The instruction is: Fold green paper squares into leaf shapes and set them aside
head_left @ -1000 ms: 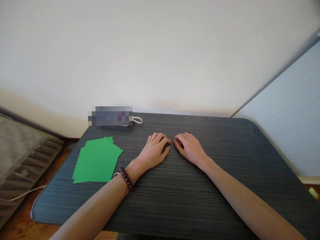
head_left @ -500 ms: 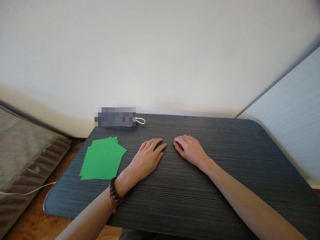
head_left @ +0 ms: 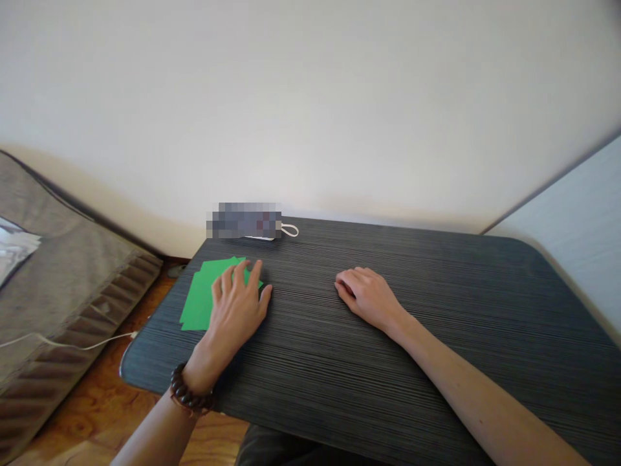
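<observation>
Several sheets of green paper [head_left: 196, 301] lie in an uneven stack on the left part of the dark wood-grain table [head_left: 310, 362]. Over the right side of that stack is my left hand [head_left: 237, 304], its fingers spread. Whether the fingertips touch the paper I cannot tell. A bracelet of dark beads [head_left: 187, 391] is on the left wrist. My right hand [head_left: 366, 291] rests on the table near the middle, fingers curled into a loose fist with nothing visible in it.
A pixelated box-like object [head_left: 245, 221] with a white loop [head_left: 290, 230] stands at the table's back left, near the wall [head_left: 339, 97]. To the left are a covered bed or couch [head_left: 82, 259] and a white cable [head_left: 92, 346]. A pale panel [head_left: 577, 213] borders the right.
My left hand has moved left from the table's middle to over the green paper, its fingers spreading. The right hand stays about where it was. The view has turned slightly left.
</observation>
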Demonstrator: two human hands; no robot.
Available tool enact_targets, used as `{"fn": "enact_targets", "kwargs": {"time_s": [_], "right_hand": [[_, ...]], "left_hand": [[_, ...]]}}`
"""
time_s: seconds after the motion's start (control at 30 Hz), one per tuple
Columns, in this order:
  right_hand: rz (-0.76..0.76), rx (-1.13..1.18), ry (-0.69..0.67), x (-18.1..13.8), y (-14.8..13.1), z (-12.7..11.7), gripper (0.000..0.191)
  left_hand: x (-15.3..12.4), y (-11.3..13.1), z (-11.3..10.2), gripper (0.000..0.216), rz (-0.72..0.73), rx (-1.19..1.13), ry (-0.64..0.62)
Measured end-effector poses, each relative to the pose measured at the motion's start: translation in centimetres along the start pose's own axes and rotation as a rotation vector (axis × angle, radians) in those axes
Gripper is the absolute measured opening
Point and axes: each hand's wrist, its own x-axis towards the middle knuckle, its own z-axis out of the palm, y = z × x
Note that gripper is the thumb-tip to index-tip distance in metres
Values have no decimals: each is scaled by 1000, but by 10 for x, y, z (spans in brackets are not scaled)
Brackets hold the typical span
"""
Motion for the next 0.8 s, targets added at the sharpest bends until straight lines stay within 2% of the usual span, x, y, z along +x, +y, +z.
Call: {"fn": "enact_targets", "kwargs": {"time_s": [0.07,0.13,0.33,0.5,0.63,0.8], "right_hand": [[11,0,-6,1,-1,0,14],[21,-1,-11,0,-1,-1,14],[10,7,-1,-1,3,0,14],[2,19,2,-2,4,1,14],[12,16,-12,-2,4,1,14],[13,25,-24,-2,3,0,14]], "left_hand": [[-4,-8,-1,52,-93,52,-32],[-6,-14,-2,52,-120,75,-83],[-6,-15,-7,42,-55,116,-173],[-2,-13,-13,37,-55,127,-234],[1,-16,-18,38,-158,86,-301],[-1,-18,-22,39,-245,73,-306]]}}
